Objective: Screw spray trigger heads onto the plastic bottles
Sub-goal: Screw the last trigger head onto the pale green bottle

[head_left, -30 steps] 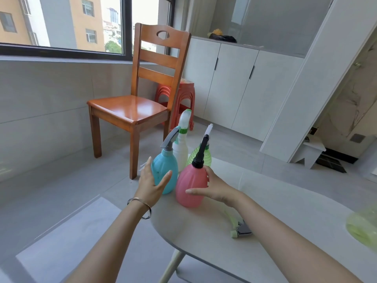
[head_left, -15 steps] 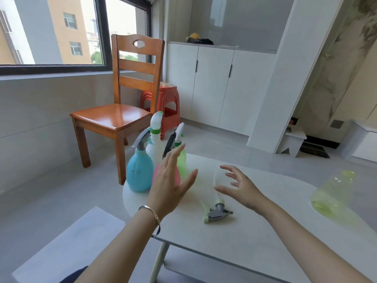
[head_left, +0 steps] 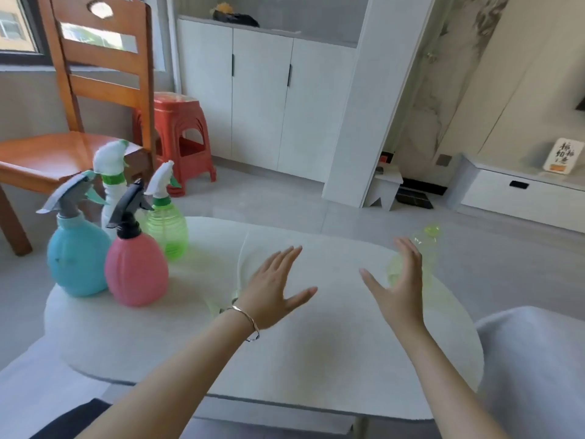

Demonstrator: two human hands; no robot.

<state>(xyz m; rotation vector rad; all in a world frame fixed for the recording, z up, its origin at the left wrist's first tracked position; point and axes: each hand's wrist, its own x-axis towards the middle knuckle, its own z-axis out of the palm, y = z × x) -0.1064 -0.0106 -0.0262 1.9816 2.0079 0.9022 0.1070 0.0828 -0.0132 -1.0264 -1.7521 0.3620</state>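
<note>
The left hand [head_left: 272,289], at centre frame, is spread with straight fingers and grasps nothing. The right hand [head_left: 400,286], right of centre, is likewise released, with its fingers extended. It overlaps the headless translucent green plastic bottle [head_left: 427,245]; contact cannot be confirmed through the blur. Both hands are over the white oval table [head_left: 316,359]. Four bottles with trigger heads fitted stand grouped at left frame:
- round blue plastic spray bottle [head_left: 77,258]
- round pink plastic spray bottle [head_left: 136,270]
- ribbed green spray bottle [head_left: 166,229]
- slim white spray bottle [head_left: 109,191]
</note>
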